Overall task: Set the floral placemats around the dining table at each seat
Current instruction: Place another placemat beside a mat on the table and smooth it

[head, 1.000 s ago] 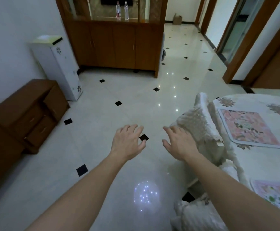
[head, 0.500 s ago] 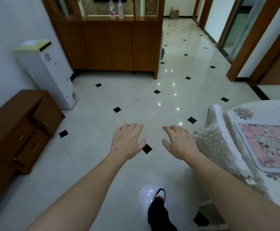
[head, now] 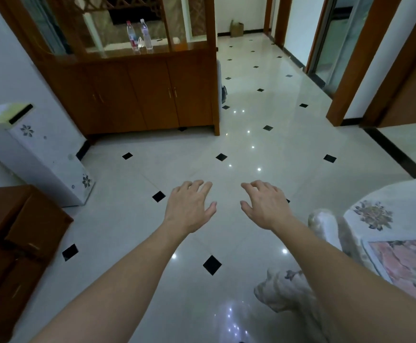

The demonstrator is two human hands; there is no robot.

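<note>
A pink floral placemat (head: pixel 405 266) lies on the dining table (head: pixel 400 194), which wears a white cloth with flower prints and shows at the right edge of the head view. My left hand (head: pixel 189 206) and my right hand (head: pixel 266 204) hover side by side over the tiled floor, palms down, fingers spread, holding nothing. Both are well left of the table. My right forearm crosses in front of a chair in a white lace cover (head: pixel 323 224) beside the table.
A wooden cabinet (head: pixel 137 95) with two water bottles (head: pixel 140 34) on its shelf stands ahead. A white floor unit (head: pixel 38 154) and a low brown drawer chest (head: pixel 11 243) line the left wall. Doorways open at the right. A second covered chair (head: pixel 286 290) is at lower right.
The view has swung left and moved forward. The table and placemat have slid toward the right edge, and the second placemat has left the view. Both hands stay empty and spread.
</note>
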